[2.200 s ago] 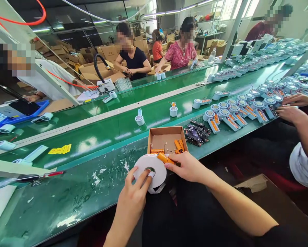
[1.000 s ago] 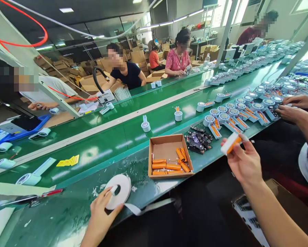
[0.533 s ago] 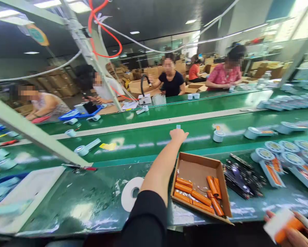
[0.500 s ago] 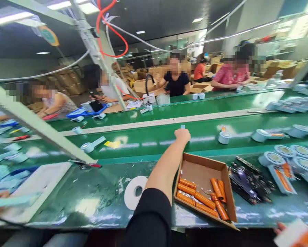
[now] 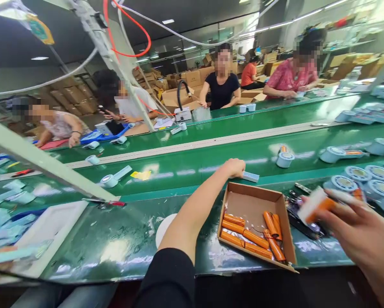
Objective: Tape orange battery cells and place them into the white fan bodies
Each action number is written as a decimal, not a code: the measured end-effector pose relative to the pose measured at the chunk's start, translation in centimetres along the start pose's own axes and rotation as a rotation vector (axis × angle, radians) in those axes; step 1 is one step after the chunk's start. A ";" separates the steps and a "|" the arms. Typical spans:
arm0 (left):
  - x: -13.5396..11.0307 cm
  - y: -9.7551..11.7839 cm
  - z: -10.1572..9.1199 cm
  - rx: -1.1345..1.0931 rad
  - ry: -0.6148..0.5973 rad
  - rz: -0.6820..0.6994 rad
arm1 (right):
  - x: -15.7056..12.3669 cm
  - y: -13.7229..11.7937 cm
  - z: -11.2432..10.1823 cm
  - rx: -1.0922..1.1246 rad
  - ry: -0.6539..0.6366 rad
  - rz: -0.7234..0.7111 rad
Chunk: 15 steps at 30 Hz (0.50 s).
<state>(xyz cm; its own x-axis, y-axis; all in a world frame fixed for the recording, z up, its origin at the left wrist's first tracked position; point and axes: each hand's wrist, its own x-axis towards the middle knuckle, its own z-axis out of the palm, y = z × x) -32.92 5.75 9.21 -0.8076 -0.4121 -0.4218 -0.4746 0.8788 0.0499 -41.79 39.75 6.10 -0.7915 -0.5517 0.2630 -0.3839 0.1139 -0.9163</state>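
Observation:
My left hand (image 5: 235, 167) reaches over the green belt just beyond the cardboard box, its fingers closed on a light blue plastic housing (image 5: 251, 176). Only the handle-like end of that housing shows; the fist hides the rest. At the right, my right hand (image 5: 355, 226) is closed round an orange battery (image 5: 318, 209) with a white pad-like piece (image 5: 311, 204) at its end. It hovers over a pile of dark electronic parts (image 5: 310, 226). Below my left hand, several orange batteries (image 5: 256, 243) lie in the open cardboard box (image 5: 249, 201).
Round-headed light blue housings (image 5: 343, 183) crowd the bench's right side. A white roll (image 5: 162, 231) is partly behind my left forearm. A slanted metal post (image 5: 50, 156) crosses the left. Co-workers sit across the belt (image 5: 185, 171); another person's hand (image 5: 1, 261) is at far left.
My left hand has moved right and the light blue housing now shows beside it. My right hand has risen from the lower right corner with the battery and white piece. The view has shifted slightly.

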 end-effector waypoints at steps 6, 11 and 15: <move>0.8 -1.6 -1.5 -0.042 0.159 0.056 | 13.0 -4.0 9.9 0.020 -0.418 -0.315; 1.6 -1.9 -0.5 -0.071 0.279 0.006 | 17.1 -1.0 14.2 -0.503 -0.566 -0.481; 1.4 -1.7 0.3 -0.047 0.267 0.063 | 17.0 0.3 14.5 -0.622 -0.607 -0.541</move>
<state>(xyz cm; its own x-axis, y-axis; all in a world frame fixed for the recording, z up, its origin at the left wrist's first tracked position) -33.12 3.79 8.24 -0.8966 -0.4115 -0.1638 -0.4314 0.8950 0.1132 -48.47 18.46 5.88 -0.1309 -0.9620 0.2396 -0.9337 0.0384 -0.3560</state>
